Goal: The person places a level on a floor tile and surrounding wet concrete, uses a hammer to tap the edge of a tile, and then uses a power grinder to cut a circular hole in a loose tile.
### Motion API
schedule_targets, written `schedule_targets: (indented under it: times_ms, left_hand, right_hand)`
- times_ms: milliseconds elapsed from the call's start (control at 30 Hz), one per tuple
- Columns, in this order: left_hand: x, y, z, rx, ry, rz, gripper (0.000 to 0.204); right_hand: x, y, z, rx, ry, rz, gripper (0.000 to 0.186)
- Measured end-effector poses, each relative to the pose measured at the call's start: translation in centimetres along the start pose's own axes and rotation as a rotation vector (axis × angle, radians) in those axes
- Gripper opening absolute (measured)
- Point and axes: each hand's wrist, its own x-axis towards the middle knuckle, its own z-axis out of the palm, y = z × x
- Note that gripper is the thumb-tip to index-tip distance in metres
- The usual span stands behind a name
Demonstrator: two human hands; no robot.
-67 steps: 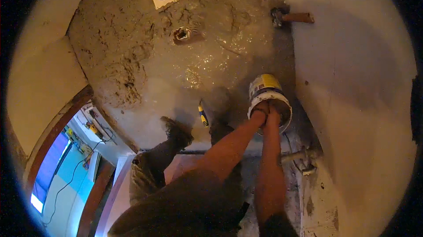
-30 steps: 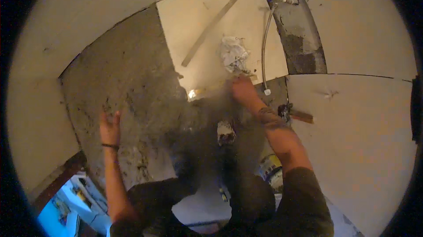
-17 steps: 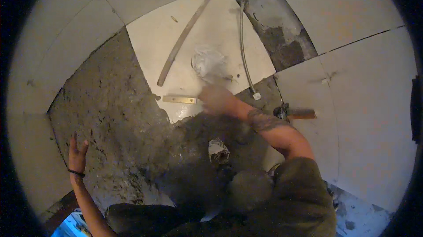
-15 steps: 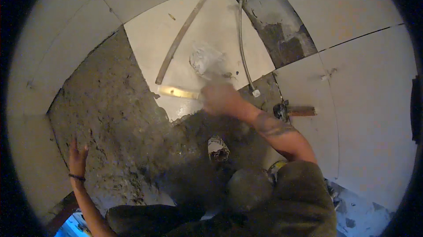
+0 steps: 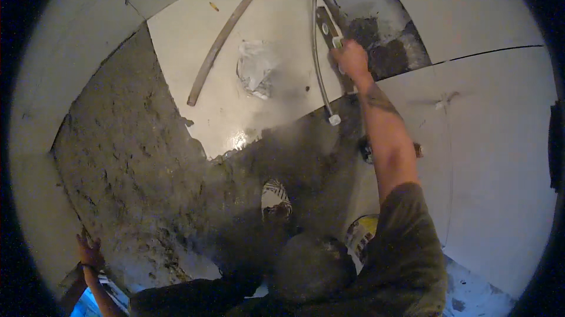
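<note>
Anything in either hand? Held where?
Right hand: a spirit level, gripped near its middle, between the two ends. Left hand: nothing visible in it.

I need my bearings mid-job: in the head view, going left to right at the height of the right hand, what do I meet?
Rough grey-brown layer → wooden strip → crumpled white wrapping → flexible hose → right hand gripping the level → bare grey patch.

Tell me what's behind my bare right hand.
A long, brownish spirit level shows beyond the bare right hand; the stretch inside the grip is hidden, as is any surface behind it.
</note>
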Motion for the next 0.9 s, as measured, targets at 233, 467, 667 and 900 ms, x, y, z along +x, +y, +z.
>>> schedule_targets:
  times_ms: [233, 467, 667, 900]
  left_hand:
    - [-5.3, 3.9, 6.3, 0.011, -0.099, -0.054, 0.067]
    - [-5.4, 13.0, 6.8, 0.182, -0.248, -0.12, 0.073]
    - [4.8, 24.1, 3.3, 0.473, -0.286, 0.135, 0.069]
    - [20.9, 28.8, 1.8, 0.07, -0.014, 0.145, 0.071]
  right_hand:
    - [-1.5, -2.8, -2.3, -0.083, 0.093, -0.051, 0.038]
    - [-16.9, -5.4, -5.5, -0.081, -0.278, -0.374, 0.016]
    - [-34.1, -3.0, -14.6, -0.268, -1.028, -0.344, 0.028]
    - [-60.5, 10.5, -17.2, -0.087, -0.982, -0.071, 0.048]
